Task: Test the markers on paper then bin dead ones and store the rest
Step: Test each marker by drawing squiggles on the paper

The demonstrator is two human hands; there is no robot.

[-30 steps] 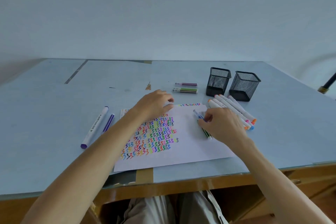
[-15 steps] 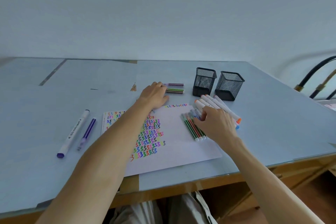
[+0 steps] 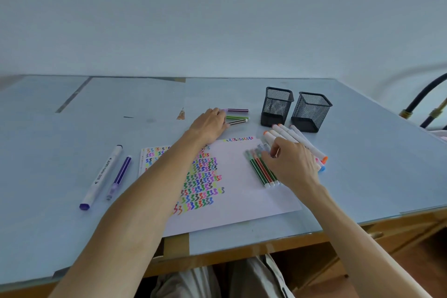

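A white paper point(image 3: 242, 198) covered with coloured squiggles lies on the blue table. My right hand point(image 3: 291, 164) rests over a row of thin striped markers point(image 3: 260, 173) on the paper, its curled fingertips pinching at their capped far ends. Thick white markers point(image 3: 303, 143) with orange and blue caps lie just behind that hand. My left hand point(image 3: 209, 126) reaches past the paper's far edge, its fingers lying on the left ends of three thin markers point(image 3: 238, 117). Two empty black mesh cups point(image 3: 277, 110) point(image 3: 310, 113) stand at the back right.
A thick white marker with a purple cap point(image 3: 101, 176) and a thin purple marker point(image 3: 119, 176) lie side by side left of the paper. The table's front edge point(image 3: 242, 247) runs close below the paper. A black hose point(image 3: 425, 94) curves at the far right.
The right hand laid its bundle of thin markers in a row on the paper and stays on them. The left hand moved from the paper back to the three thin markers. The camera turned right.
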